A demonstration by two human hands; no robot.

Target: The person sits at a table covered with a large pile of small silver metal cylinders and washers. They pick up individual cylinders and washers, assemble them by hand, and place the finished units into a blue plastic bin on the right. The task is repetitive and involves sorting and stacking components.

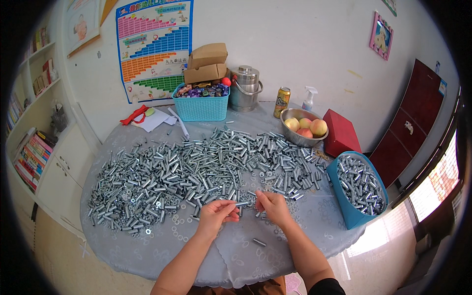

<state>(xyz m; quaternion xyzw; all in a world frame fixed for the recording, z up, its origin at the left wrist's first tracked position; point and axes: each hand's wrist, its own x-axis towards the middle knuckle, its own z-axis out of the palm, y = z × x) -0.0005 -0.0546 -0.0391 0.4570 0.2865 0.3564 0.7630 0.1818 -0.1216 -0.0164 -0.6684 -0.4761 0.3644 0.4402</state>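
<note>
The left hand [216, 216] clamps a tube [242, 203], fingers hiding one end. I cannot tell whether the right hand [273, 206] beside them grips anything.

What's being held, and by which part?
The left hand holds a silver cylinder by its left end; whether the right hand holds anything is unclear.

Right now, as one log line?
left hand: holds tube; right hand: grip unclear; pile: ahead; loose tube: on cloth; blue bin: holds tubes

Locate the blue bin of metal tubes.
Head view, right side: the blue bin is at the right edge of the table, in front of the red box.
</note>
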